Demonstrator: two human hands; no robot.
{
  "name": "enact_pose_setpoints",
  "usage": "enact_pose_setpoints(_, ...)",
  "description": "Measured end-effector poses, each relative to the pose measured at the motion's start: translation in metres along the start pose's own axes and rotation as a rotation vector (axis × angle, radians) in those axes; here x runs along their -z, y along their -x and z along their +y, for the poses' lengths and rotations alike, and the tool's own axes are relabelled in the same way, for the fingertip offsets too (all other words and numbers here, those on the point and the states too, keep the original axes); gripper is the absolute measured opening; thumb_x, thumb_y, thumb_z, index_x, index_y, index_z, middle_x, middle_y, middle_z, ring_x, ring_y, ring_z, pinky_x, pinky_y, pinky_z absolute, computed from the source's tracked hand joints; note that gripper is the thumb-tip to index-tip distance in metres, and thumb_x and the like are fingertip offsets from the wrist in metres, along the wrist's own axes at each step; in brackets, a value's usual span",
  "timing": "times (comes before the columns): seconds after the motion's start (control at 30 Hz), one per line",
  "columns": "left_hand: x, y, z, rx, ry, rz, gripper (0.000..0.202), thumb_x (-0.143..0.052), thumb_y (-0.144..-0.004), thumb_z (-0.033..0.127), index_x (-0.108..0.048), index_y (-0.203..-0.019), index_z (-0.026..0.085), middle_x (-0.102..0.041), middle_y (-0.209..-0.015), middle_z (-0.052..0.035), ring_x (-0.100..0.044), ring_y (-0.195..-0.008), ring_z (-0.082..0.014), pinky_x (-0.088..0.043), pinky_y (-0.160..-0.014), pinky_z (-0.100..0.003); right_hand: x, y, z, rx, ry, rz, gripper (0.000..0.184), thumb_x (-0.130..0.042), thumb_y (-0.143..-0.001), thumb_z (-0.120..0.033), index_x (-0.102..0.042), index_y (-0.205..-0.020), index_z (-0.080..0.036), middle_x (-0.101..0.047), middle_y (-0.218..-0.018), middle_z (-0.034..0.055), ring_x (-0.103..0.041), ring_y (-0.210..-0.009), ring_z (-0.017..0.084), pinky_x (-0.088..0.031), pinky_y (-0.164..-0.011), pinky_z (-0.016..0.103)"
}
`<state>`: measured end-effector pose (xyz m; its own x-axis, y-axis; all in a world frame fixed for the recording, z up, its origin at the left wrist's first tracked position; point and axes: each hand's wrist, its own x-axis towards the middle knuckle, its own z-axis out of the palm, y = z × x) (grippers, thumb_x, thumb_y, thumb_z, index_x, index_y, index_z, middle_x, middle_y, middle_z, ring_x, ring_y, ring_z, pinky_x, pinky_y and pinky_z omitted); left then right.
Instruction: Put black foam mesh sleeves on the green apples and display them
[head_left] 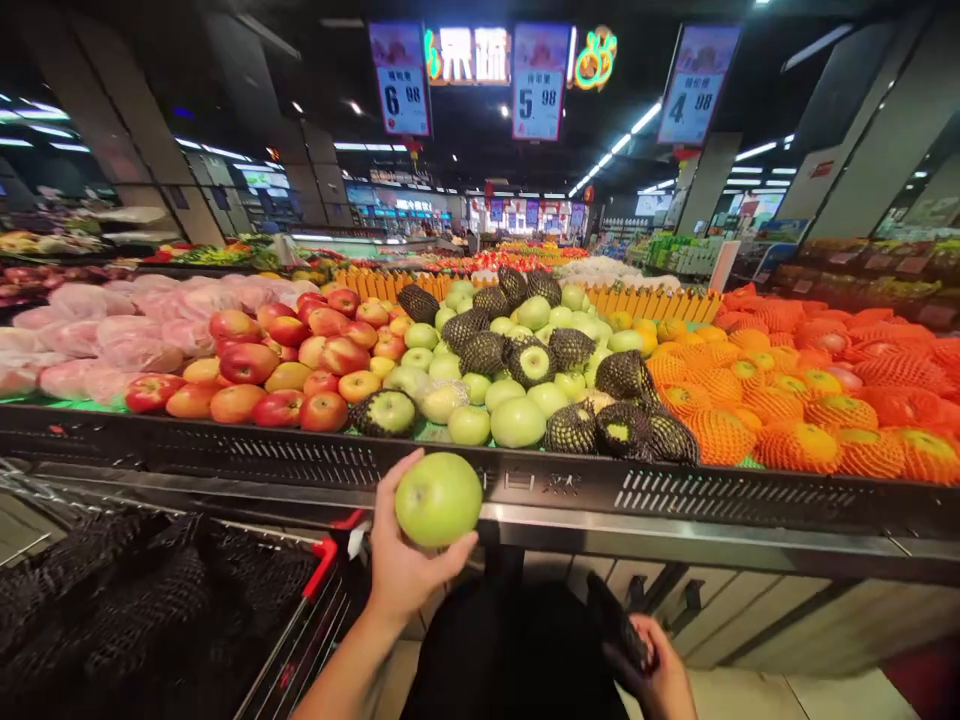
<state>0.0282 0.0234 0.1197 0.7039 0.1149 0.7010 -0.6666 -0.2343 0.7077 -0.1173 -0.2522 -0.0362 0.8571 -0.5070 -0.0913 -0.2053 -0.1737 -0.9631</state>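
Head view finds our left hand (405, 565) cupped around a large green apple (439, 500), the palm turned upward, the thumb along its lower side and the fingers around its far left side; we have it bare, just in front of the display's black front rail (570, 478). Lower and off to that hand's right, our right hand (660, 670) is curled closed on a dark item (619, 625), long and narrow, too dim for us to name with certainty. Straight beyond our left hand rises a pile of green apples (517, 422), several of them in black mesh sleeves (484, 352). Left of that pile, beyond the same hand, we see red-and-yellow apples (249, 362) and then pink wrapped fruit (150, 342). Beyond our right hand lie oranges (799, 447), many in orange netting, with red netted fruit (892, 350) farther right. Just left of our left forearm stands a shopping cart (324, 568) with red corner trim, a heap of black netting (142, 600) inside it. Above the produce, well beyond both hands, hang price signs (399, 85).
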Motion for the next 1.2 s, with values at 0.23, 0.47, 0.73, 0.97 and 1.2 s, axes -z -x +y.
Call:
enact_pose_setpoints(0.23, 0.016, 0.132, -0.013, 0.579, 0.343, -0.297, 0.085, -0.09, -0.046, 0.034, -0.054, -0.123, 0.024, -0.062, -0.114, -0.0066, -0.063, -0.101, -0.0264, -0.051, -0.087, -0.033, -0.025, 0.012, -0.029, 0.066, -0.069, 0.04, 0.052, -0.085, -0.056, -0.05, -0.041, -0.058, -0.022, -0.036, -0.054, -0.0066, -0.031, -0.052, 0.009, -0.028, -0.048, 0.024)
enact_pose_setpoints(0.47, 0.038, 0.181, -0.013, 1.317, 0.806, -0.068, 0.078, -0.085, -0.046, 0.062, -0.066, -0.106, 0.018, -0.068, -0.11, -0.0116, -0.065, -0.09, -0.0287, -0.055, -0.072, -0.037, -0.02, 0.058, -0.011, 0.361, 0.153, -0.129, 0.018, -0.069, -0.084, -0.032, -0.076, -0.099, -0.023, -0.077, -0.093, 0.0061, -0.07, -0.084, 0.023, -0.056, -0.08, 0.035)
enact_pose_setpoints(0.73, 0.04, 0.206, -0.008, 1.351, 1.045, -0.27, 0.083, -0.059, -0.063, 0.079, -0.076, -0.103, 0.008, -0.068, -0.121, -0.0192, -0.061, -0.11, -0.0332, -0.051, -0.093, -0.039, -0.016, 0.091, -0.021, 0.188, -0.008, -0.279, 0.029, -0.069, -0.086, -0.035, -0.072, -0.112, -0.023, -0.075, -0.104, 0.0076, -0.07, -0.095, 0.026, -0.057, -0.086, 0.038)
enact_pose_setpoints(0.97, 0.039, 0.237, -0.013, 1.295, 1.102, -0.532, 0.069, -0.065, -0.059, 0.078, -0.078, -0.088, 0.017, -0.076, -0.087, -0.0135, -0.068, -0.101, -0.0426, -0.051, -0.093, -0.057, -0.015, 0.098, -0.023, 0.155, -0.041, -0.318, 0.043, -0.075, -0.081, -0.039, -0.067, -0.12, -0.024, -0.068, -0.117, 0.0086, -0.061, -0.114, 0.028, -0.05, -0.1, 0.042)
enact_pose_setpoints(1.2, 0.045, 0.225, 0.0, 1.321, 1.018, -0.258, 0.07, -0.067, -0.055, 0.079, -0.08, -0.08, 0.016, -0.075, -0.076, -0.0113, -0.069, -0.072, -0.03, -0.059, -0.066, -0.041, -0.011, 0.095, -0.014, -0.018, -0.3, -0.063, 0.053, -0.061, -0.089, -0.051, -0.054, -0.137, -0.029, -0.058, -0.128, 0.0065, -0.062, -0.089, 0.017, -0.05, -0.069, 0.027)
